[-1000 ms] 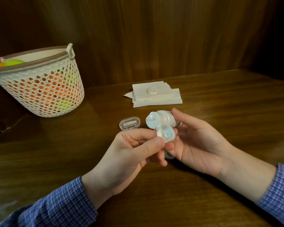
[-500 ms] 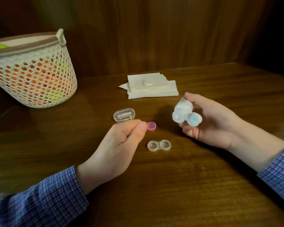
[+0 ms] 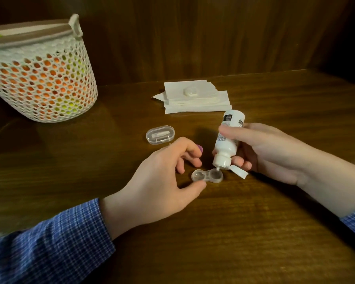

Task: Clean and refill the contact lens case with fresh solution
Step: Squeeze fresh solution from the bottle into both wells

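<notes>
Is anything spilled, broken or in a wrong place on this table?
Nothing stands out. No spill shows on the table. The bottle is tipped on purpose, nozzle over one well of the lens case. The tissues are only slightly uneven.

Home; wooden table [image 3: 254,232]; laundry-style basket [image 3: 49,87]
</notes>
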Demonstrator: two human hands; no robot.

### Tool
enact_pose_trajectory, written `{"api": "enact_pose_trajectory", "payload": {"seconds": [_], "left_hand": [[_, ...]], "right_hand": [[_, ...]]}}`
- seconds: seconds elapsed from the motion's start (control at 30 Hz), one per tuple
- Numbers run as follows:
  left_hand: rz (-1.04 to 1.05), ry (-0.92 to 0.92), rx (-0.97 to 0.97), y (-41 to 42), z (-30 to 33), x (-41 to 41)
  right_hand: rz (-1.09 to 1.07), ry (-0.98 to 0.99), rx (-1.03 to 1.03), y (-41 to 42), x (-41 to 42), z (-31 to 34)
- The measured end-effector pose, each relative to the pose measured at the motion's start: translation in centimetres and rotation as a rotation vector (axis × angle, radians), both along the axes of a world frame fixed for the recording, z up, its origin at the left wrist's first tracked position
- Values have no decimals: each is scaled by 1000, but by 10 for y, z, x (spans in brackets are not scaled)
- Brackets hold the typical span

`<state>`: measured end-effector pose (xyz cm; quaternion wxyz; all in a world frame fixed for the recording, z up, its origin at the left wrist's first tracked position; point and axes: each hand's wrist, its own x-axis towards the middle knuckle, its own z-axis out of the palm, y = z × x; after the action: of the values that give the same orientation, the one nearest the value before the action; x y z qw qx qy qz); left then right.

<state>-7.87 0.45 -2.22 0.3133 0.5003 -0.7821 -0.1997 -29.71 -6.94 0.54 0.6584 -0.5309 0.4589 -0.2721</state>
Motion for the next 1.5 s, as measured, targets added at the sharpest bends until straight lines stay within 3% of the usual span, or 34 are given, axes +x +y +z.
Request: {"api": "enact_pose_trajectory", "payload": {"seconds": [0.73, 1.5], "left_hand": [[11, 100, 52, -5, -3, 1], [1, 149, 98, -6, -2, 1]], "right_hand": [[11, 43, -220, 10, 4, -5], [15, 10, -234, 11, 4, -5]]}}
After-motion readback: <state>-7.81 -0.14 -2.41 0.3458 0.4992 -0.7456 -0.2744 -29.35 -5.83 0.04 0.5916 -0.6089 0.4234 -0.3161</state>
